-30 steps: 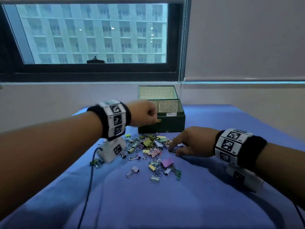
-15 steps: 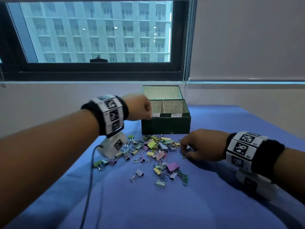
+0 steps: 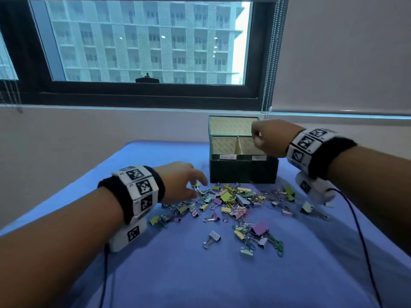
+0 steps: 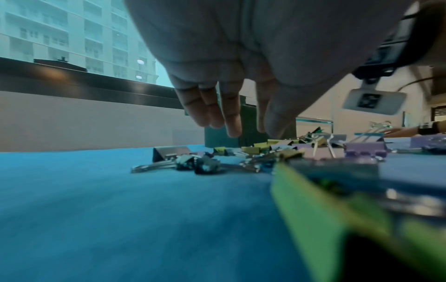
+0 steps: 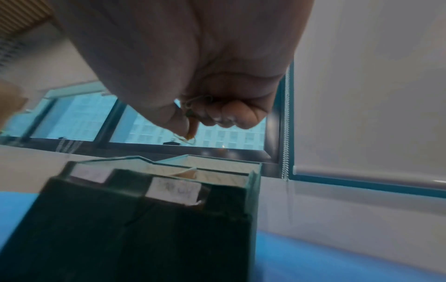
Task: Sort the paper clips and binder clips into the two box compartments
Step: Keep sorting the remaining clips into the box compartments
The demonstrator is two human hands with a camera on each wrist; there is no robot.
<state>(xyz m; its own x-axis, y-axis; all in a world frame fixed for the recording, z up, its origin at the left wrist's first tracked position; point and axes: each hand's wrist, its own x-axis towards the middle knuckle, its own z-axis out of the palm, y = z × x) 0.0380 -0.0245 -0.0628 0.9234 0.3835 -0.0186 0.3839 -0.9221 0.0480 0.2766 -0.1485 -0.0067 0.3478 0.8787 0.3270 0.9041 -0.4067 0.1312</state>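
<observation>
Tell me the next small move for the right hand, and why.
Probably let go: the right hand pinches a paper clip above the right compartment of the open green box, so opening the fingers should drop it in. Meanwhile the left hand reaches over the clip pile.

Left wrist view. The left hand (image 4: 241, 63) hangs at twelve o'clock, fingers (image 4: 233, 122) straight and apart above the blue cloth (image 4: 96, 209). Mixed clips (image 4: 265, 152) lie at centre before the dark green box (image 4: 248, 124). A blurred green slab, probably a binder clip (image 4: 337, 219), fills four o'clock.
</observation>
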